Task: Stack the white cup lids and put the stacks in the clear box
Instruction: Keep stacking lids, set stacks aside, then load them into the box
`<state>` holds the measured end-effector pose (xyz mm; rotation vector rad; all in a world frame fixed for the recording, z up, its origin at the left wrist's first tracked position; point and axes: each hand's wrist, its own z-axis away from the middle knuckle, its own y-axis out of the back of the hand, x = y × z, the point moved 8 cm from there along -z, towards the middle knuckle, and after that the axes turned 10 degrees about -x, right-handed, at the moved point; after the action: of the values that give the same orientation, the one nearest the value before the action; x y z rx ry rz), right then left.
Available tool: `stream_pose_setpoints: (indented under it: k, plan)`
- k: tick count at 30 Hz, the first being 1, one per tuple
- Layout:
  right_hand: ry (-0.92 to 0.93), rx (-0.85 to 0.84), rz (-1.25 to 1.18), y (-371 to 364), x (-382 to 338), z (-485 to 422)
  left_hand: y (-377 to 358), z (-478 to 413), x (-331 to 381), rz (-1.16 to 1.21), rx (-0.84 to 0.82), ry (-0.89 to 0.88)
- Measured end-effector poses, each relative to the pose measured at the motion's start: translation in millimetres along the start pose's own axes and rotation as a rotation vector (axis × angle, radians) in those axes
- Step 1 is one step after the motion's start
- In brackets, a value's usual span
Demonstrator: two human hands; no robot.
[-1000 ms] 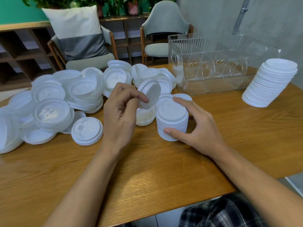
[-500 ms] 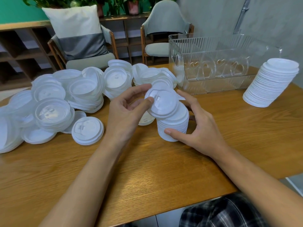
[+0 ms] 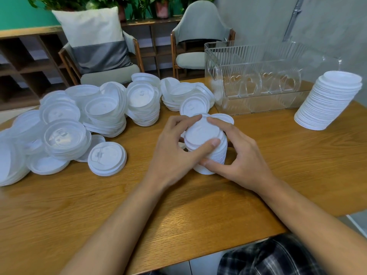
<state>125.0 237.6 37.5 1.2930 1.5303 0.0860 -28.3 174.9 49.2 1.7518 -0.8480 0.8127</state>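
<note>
The left hand (image 3: 174,147) has its fingers and thumb curled round the top lid (image 3: 202,132). That lid sits a bit crooked on the small stack (image 3: 216,157). The right hand (image 3: 242,155) is wrapped round this stack, thumb low on its side and one finger up at the top edge. The stack stands between the two hands.

If the crooked lid is pushed down like this, it may jam or pop off sideways. A hard push could tip the light stack over. The tall stack (image 3: 329,100), well to the right of the right hand, leans a little, so a bump might spill it.

The clear box (image 3: 258,76) waits beyond the right hand, and I see no lids in it. A big heap of loose lids (image 3: 99,112) lies left of the left hand.

The surface (image 3: 139,205) is brown wood. Past it are two chairs (image 3: 198,36), a pillow (image 3: 93,36), a low shelf (image 3: 19,56) with plants (image 3: 139,4) on top, and a green wall (image 3: 15,12).
</note>
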Motion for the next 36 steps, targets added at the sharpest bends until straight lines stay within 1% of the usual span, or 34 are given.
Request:
stream_pose_setpoints:
  k: [2,4,6,13,16,21,23,26,28,30,32,34,36]
  plan:
    - [-0.003,-0.004,-0.004,0,0,0,2,2,3,-0.04,0.019,-0.024]
    - [-0.012,-0.008,-0.013,-1,0,0,5,2,4,0.002,0.043,-0.042]
    - [-0.015,-0.008,-0.029,-1,1,0,6,1,4,0.043,0.041,-0.051]
    - [-0.009,0.0,-0.003,0,0,0,3,4,8,0.035,0.037,-0.056]
    - [0.002,-0.008,0.016,-1,1,0,0,5,6,0.05,0.018,-0.045]
    - [0.006,-0.009,0.007,0,1,1,-7,6,-4,0.161,-0.039,0.004]
    - [0.002,-0.017,-0.001,0,1,1,-9,6,-5,0.154,-0.049,-0.007]
    - [-0.008,-0.016,0.004,0,2,0,-4,5,-5,0.09,-0.071,-0.049]
    - [-0.01,0.019,0.018,4,3,1,9,6,-9,0.04,-0.043,-0.071]
    - [-0.027,0.05,0.027,7,7,2,29,6,-17,-0.029,0.047,-0.039]
    - [-0.04,0.063,0.028,8,9,2,40,5,-29,-0.158,0.086,0.056]
    - [-0.043,0.064,0.028,9,10,2,37,3,-42,-0.279,0.03,0.135]
    - [-0.045,0.059,0.029,8,10,1,31,1,-50,-0.362,-0.028,0.132]
